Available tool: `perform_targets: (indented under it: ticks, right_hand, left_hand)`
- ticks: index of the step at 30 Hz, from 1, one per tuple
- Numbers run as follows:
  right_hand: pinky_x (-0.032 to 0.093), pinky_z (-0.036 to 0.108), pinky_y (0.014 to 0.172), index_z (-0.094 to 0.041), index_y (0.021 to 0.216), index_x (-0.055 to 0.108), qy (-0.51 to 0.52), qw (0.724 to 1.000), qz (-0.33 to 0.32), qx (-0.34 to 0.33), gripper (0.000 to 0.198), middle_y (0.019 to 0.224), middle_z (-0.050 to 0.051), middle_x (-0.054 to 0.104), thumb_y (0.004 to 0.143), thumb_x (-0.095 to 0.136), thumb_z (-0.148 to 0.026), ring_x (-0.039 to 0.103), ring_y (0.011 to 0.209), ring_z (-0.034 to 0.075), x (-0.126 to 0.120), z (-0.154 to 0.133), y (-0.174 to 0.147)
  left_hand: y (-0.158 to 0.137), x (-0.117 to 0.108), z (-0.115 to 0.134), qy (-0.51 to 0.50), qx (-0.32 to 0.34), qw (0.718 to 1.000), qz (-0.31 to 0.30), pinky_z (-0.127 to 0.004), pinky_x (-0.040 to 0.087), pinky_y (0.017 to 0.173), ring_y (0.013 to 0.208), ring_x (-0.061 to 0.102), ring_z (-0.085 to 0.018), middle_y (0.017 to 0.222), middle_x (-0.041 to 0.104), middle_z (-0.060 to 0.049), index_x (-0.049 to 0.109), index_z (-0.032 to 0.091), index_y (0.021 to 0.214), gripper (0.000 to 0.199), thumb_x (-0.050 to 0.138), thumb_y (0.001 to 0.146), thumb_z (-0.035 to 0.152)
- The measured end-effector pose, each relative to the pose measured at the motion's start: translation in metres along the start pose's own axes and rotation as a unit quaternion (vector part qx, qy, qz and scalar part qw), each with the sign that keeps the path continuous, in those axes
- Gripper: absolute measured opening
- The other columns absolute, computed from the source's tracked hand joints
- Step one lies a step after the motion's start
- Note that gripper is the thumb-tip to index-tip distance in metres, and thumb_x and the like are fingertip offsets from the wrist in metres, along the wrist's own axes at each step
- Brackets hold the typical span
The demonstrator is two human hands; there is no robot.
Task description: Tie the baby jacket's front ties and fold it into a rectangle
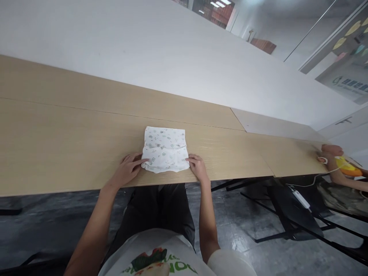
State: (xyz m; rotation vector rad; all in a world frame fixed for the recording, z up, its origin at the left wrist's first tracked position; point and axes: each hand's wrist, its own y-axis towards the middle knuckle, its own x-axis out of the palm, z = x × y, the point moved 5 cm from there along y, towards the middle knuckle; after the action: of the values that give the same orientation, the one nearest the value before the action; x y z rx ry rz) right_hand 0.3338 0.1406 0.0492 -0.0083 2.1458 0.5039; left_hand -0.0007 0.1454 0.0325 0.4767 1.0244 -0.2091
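Observation:
A folded white cloth (pixel 165 140) with a small grey-green print lies on the wooden table, near its front edge. A crease runs across its middle, and its lower edge is a little wavy. My left hand (pixel 128 168) grips the cloth's lower left corner, one finger reaching over the top. At the lower right side, my right hand (pixel 198 166) holds the edge between thumb and fingers. Both hands rest low on the tabletop, and the undersides of the fingers are hidden.
The long wooden table (pixel 71 145) runs left to right against a white wall (pixel 115 42). On the right, another person (pixel 345 168) sits at the table. A black folding chair (pixel 293 211) with a white power strip (pixel 300 199) and cable stands between us.

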Motion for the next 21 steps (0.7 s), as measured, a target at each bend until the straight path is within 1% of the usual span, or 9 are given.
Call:
perform_targets:
  ticks: [3,6,9,12,14,18,21]
  right_hand:
    - [0.051,0.04,0.098,-0.024,0.1,0.08,0.012,1.0,-0.004,-0.006,0.034,0.113,0.01,0.073,0.084,0.059,-0.003,0.066,0.109,0.023,-0.002,0.001,-0.001]
    - [0.05,0.039,0.1,-0.024,0.103,0.08,0.035,0.999,-0.007,-0.017,0.036,0.116,0.01,0.072,0.084,0.058,-0.002,0.065,0.111,0.022,-0.003,0.001,-0.002]
    - [0.05,0.039,0.1,-0.026,0.102,0.08,0.058,0.998,-0.002,-0.018,0.037,0.116,0.009,0.072,0.084,0.057,-0.002,0.065,0.112,0.021,-0.004,0.002,-0.004]
    - [0.05,0.04,0.1,-0.026,0.098,0.08,0.072,0.997,0.006,-0.015,0.036,0.115,0.008,0.072,0.083,0.058,-0.002,0.065,0.112,0.021,-0.003,0.004,-0.005]
    - [0.049,0.04,0.1,-0.026,0.096,0.08,0.075,0.997,0.007,-0.012,0.034,0.114,0.009,0.072,0.084,0.059,-0.004,0.065,0.112,0.021,-0.003,0.005,-0.006]
    - [0.049,0.039,0.099,-0.025,0.096,0.08,0.077,0.997,0.011,-0.012,0.032,0.112,0.009,0.073,0.084,0.058,-0.004,0.065,0.11,0.021,-0.003,0.004,-0.006]
    - [0.05,0.039,0.099,-0.025,0.097,0.08,0.076,0.997,0.012,-0.007,0.033,0.113,0.009,0.073,0.085,0.057,-0.005,0.065,0.111,0.021,-0.003,0.003,-0.005]
  left_hand:
    - [0.0,0.001,0.001,0.0,-0.002,1.0,-0.005,-0.053,0.036,0.112,0.131,0.05,-0.028,0.138,0.057,-0.01,0.069,0.032,0.125,0.045,0.038,0.093,0.037]
    - [0.0,0.0,-0.002,-0.015,-0.008,1.0,0.016,-0.053,0.037,0.111,0.132,0.048,-0.031,0.138,0.056,-0.013,0.068,0.027,0.124,0.044,0.042,0.091,0.041]
    - [0.002,-0.002,-0.004,-0.032,-0.022,0.998,0.053,-0.049,0.042,0.106,0.123,0.054,-0.031,0.126,0.061,-0.015,0.068,0.022,0.113,0.04,0.047,0.088,0.045]
    - [0.005,-0.003,-0.001,-0.033,-0.029,0.997,0.065,-0.047,0.045,0.103,0.113,0.059,-0.029,0.114,0.065,-0.012,0.067,0.023,0.098,0.032,0.05,0.086,0.046]
    - [0.008,-0.003,0.001,-0.029,-0.032,0.997,0.067,-0.046,0.045,0.101,0.111,0.06,-0.028,0.113,0.066,-0.011,0.066,0.023,0.093,0.029,0.049,0.087,0.045]
    - [0.012,-0.006,0.004,-0.026,-0.03,0.996,0.081,-0.046,0.046,0.1,0.112,0.059,-0.029,0.114,0.067,-0.012,0.067,0.023,0.096,0.029,0.044,0.089,0.04]
    - [0.012,-0.006,0.007,-0.026,-0.026,0.996,0.077,-0.046,0.045,0.102,0.113,0.059,-0.028,0.116,0.067,-0.012,0.067,0.023,0.102,0.031,0.041,0.09,0.036]
